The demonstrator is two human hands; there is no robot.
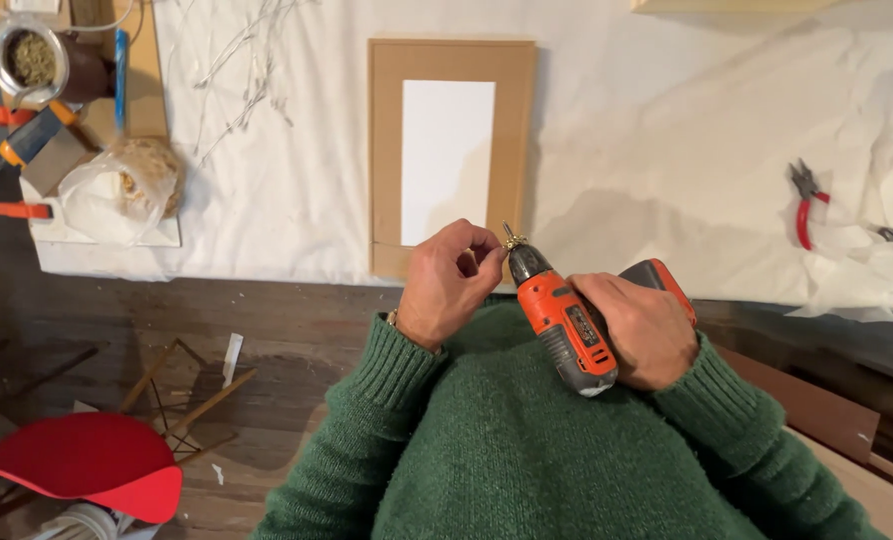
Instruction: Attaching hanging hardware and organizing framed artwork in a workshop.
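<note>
My right hand (639, 330) grips an orange and black cordless drill (565, 322) held close to my chest, its chuck pointing up and away. My left hand (449, 282) pinches a small metal piece at the drill's tip (512, 240); the piece is too small to make out. Both arms wear green knitted sleeves. Just beyond my hands, a brown cardboard frame (451, 60) with a white rectangular opening lies on the white cloth (647, 130).
Red-handled pliers (805, 205) lie at the right on the cloth. At the far left are a jar (29, 58), a clear bag of fibres (122, 190), orange clamps (12, 210) and dry twigs (247, 70). A red chair (87, 465) stands on the wooden floor below left.
</note>
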